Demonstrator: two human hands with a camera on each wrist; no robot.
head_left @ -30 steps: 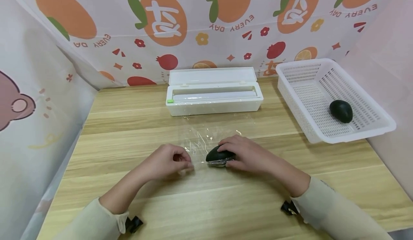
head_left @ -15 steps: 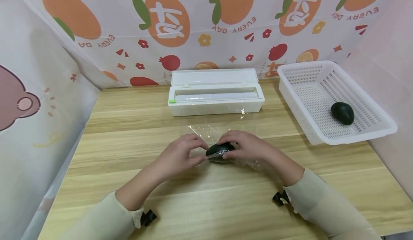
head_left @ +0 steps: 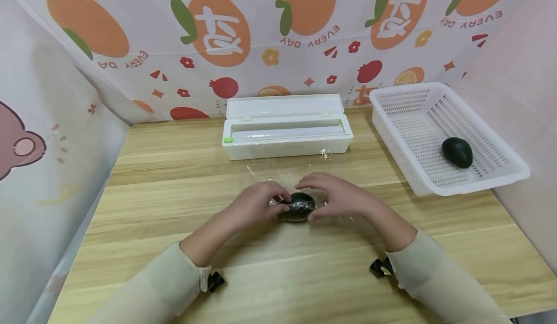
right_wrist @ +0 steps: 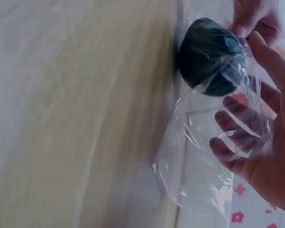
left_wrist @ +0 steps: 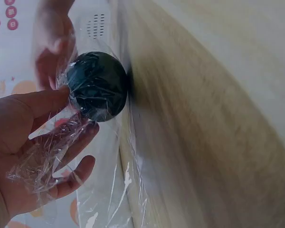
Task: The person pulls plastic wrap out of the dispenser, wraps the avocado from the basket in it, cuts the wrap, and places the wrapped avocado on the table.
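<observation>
A dark green avocado (head_left: 301, 208), partly covered in clear plastic wrap (right_wrist: 185, 137), lies on the wooden table between both hands. At its left end my left hand (head_left: 260, 202) pinches the wrap between thumb and forefinger, close against the fruit. Crumpled film also hangs across that palm in the left wrist view. My right hand (head_left: 341, 199) is around the avocado's right end, its thumb and fingers apart. Loose film lies over the spread right fingers (right_wrist: 237, 126) in the right wrist view. Where the film's far edge ends is hard to see.
Behind the hands stands a white cling film box (head_left: 289, 148) with its lid up and a roll inside. A white plastic basket (head_left: 483, 186) at the right holds another avocado (head_left: 457, 152). Patterned cloth (head_left: 270, 29) hangs behind the table.
My left hand has come in from the left to the avocado and now pinches film at its end. The right hand has loosened its hold and spread. Film now covers more of the fruit.
</observation>
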